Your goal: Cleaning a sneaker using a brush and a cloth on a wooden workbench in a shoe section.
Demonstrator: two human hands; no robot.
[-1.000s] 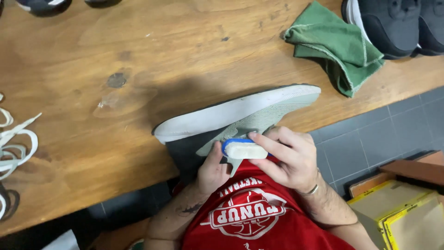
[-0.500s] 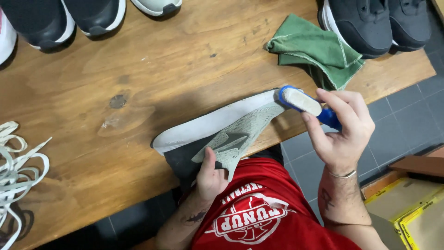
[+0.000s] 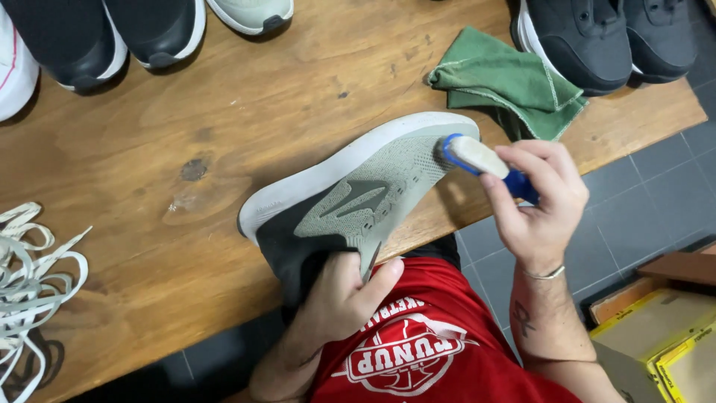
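A pale green knit sneaker (image 3: 358,190) with a white sole lies on its side at the near edge of the wooden table (image 3: 246,104), toe pointing right. My left hand (image 3: 343,295) grips its dark heel and collar from below. A blue-handled brush (image 3: 481,163) with pale bristles is in my right hand (image 3: 537,198), and its head rests against the toe of the sneaker.
A folded green cloth (image 3: 511,82) lies just beyond the toe. Dark sneakers (image 3: 604,37) stand at the back right, more shoes (image 3: 112,33) at the back left. Loose white laces (image 3: 30,276) lie at the left edge. Yellow-edged boxes (image 3: 664,336) sit on the grey tiled floor.
The sneaker has been tilted so its upper side faces me more. My left hand slid to the heel. My right hand carried the brush from mid-shoe to the toe.
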